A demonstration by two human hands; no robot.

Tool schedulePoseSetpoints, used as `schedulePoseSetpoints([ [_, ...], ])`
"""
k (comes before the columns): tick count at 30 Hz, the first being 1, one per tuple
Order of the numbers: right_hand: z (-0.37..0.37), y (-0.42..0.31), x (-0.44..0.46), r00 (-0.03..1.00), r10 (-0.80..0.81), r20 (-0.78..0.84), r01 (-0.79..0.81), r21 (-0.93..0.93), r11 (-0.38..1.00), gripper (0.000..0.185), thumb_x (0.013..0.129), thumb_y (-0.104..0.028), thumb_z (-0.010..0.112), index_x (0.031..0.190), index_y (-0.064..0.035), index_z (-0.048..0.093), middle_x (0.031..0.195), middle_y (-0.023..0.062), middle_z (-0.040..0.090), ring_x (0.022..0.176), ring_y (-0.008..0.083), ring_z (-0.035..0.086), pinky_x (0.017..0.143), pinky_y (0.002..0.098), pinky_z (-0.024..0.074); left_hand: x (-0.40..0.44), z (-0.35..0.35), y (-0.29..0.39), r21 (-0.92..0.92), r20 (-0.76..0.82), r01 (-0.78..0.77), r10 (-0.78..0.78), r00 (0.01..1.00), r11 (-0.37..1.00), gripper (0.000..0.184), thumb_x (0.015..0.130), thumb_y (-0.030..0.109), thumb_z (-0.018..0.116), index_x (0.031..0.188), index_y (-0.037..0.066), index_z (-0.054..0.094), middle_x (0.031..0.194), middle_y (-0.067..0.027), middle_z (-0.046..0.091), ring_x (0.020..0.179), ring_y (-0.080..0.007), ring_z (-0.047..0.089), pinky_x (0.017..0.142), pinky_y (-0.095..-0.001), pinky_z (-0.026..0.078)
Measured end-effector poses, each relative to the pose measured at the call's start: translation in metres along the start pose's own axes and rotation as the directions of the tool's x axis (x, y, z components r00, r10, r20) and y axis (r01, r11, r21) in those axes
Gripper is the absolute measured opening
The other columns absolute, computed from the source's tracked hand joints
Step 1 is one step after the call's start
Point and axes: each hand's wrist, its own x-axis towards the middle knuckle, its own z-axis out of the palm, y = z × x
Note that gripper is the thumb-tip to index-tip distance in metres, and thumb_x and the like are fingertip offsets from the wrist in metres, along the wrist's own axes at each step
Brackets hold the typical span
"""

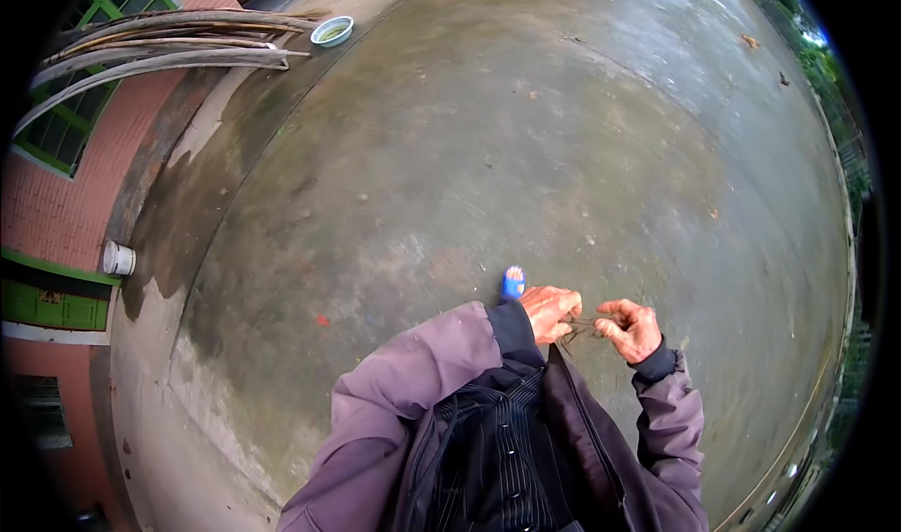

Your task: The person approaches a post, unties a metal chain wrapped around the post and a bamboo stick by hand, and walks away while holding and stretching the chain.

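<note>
In front of my open jacket point(587, 410), both hands are raised close together. My left hand point(549, 313) is closed, its fingers pinching some thin brown strands point(584, 325), perhaps twigs or cord; their exact kind is too small to make out. A hand's width to the right, my right hand point(633, 331) has its fingers curled, with thumb and fingertips closed on the other end of the strands. Below the left hand shows one foot in a blue slipper point(512, 284).
Damp concrete ground point(422, 175) spreads all around. Long wooden poles point(188, 53) jut out at upper left, with a basin point(332, 32) at their ends. A white bucket point(118, 258) stands by the brick wall point(66, 218). Greenery lines the right edge.
</note>
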Motion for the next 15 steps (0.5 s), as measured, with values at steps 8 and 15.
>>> schedulePoseSetpoints([
  [8,-0.057,0.027,0.210,0.973,-0.203,-0.109,0.194,-0.092,0.977,0.015,0.080,-0.010,0.065,0.080,0.0036,0.060,0.059,0.0112,0.055,0.051,0.0162,0.049,0.049,0.0308,0.0400,0.124,-0.113,-0.131,-0.027,-0.025,0.088,-0.088,0.996,0.996,0.024,0.075,0.015,0.066,0.093,0.001,0.061,0.086,-0.0146,0.067,0.079,-0.0314,0.064,0.067,-0.0375,0.050],
  [15,-0.134,0.017,0.392,0.997,-0.028,-0.069,0.031,0.036,0.999,0.019,0.084,-0.012,0.062,0.074,0.0032,0.056,0.056,0.0031,0.051,0.052,0.0081,0.044,0.047,0.0271,0.0368,0.245,-0.256,-0.200,-0.054,0.014,0.241,-0.241,0.971,0.969,0.023,0.076,0.016,0.066,0.093,0.001,0.062,0.084,-0.0163,0.066,0.078,-0.0308,0.065,0.067,-0.0367,0.050],
])
